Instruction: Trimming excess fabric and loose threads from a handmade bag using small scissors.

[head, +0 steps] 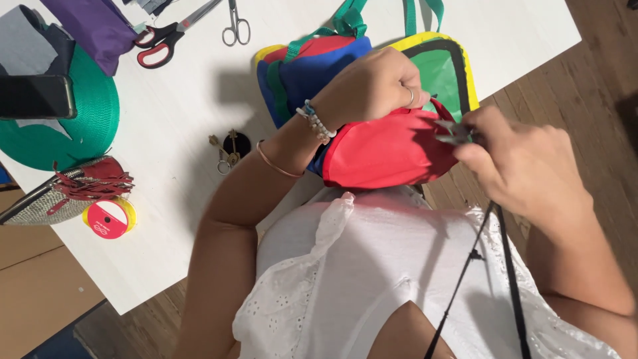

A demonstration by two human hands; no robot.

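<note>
the left hand (372,90) is pressing down on the soft, light colourful bag (389,143); the right hand (515,163) is pinching its zipper pull (454,131) just beside; the fabric looks floppy, best gripped near the seam.

1. I see a dark phone screen (34,96), rectangular and black, at the far left on the green webbing roll (100,110).
2. Near left: a round red label on a yellow ribbon spool (109,218).

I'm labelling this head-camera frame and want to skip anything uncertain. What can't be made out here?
- Small dark metal piece: blurred, half covered by the right hand; its kind is unclear.
- Left hand fingertips: curled out of sight against the red fabric.
- Silver scissors: blades cut off by the top edge.
- Keys: too small for detail.
</note>
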